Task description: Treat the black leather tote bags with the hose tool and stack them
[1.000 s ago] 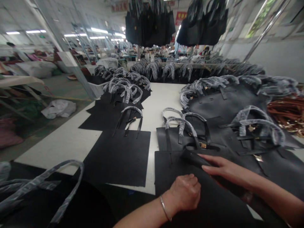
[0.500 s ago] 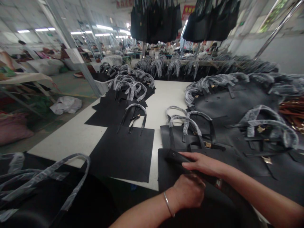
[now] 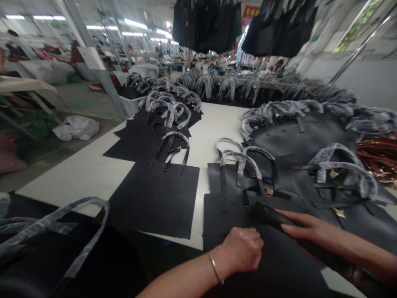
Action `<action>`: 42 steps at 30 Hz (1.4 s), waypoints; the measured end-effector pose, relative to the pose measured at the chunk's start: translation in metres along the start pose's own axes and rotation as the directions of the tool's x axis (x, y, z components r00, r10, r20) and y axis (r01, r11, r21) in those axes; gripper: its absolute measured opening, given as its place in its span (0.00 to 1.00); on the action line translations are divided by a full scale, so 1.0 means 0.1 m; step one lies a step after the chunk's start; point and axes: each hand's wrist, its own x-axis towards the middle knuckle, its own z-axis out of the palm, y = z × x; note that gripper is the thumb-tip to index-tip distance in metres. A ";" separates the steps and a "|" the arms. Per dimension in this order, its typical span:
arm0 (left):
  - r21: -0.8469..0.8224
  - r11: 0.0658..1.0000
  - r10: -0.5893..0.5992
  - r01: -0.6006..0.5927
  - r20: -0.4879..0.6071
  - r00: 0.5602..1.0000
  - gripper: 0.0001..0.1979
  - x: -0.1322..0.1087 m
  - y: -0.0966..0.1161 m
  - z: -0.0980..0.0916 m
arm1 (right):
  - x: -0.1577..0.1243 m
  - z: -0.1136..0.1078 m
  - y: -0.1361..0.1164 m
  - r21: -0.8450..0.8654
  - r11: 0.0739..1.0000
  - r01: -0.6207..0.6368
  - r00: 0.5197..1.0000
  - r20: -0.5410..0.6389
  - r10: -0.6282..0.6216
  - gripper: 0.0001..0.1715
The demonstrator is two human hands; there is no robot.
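A black tote bag [image 3: 229, 215] lies flat before me, its handles [image 3: 242, 159] wrapped in clear plastic and pointing away. My left hand [image 3: 243, 250], with a silver bangle at the wrist, is a closed fist over the bag; what its fingers hold, if anything, is hidden. My right hand [image 3: 305, 227] is wrapped round a long black hand tool [image 3: 266, 216]. The tool's blunt front end hangs over the bag's upper part, beside a strap with a gold buckle [image 3: 269, 191]. Its exact kind does not show, and its rear runs toward the lower right, blurred.
Another black tote [image 3: 155, 194] lies left on the white table [image 3: 118, 178], with a fanned stack of totes [image 3: 142, 136] behind. More totes [image 3: 285, 136] pile up at right, near brown straps [image 3: 378, 155]. Bags [image 3: 207, 29] hang overhead. Wrapped handles [image 3: 56, 219] rise at lower left.
My right hand and the black tool have moved right and toward me, uncovering the bag's upper left corner. My left fist has shifted slightly left, apart from the tool. The view has turned slightly.
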 end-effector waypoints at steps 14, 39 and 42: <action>0.013 1.000 0.008 -0.008 0.016 1.000 0.06 0.01 0.01 0.01 | 0.20 0.14 -0.18 -0.017 0.999 0.044 0.991 0.128 -0.041 0.55; 0.053 0.998 0.037 -0.043 0.103 0.994 0.07 0.03 0.03 -0.05 | 0.19 0.31 -0.47 -0.166 0.958 0.235 0.924 0.343 -0.167 0.42; 0.045 0.998 0.037 -0.043 0.125 0.992 0.07 0.06 0.02 -0.05 | 0.23 0.37 -0.50 -0.151 0.965 0.214 0.933 0.325 -0.156 0.43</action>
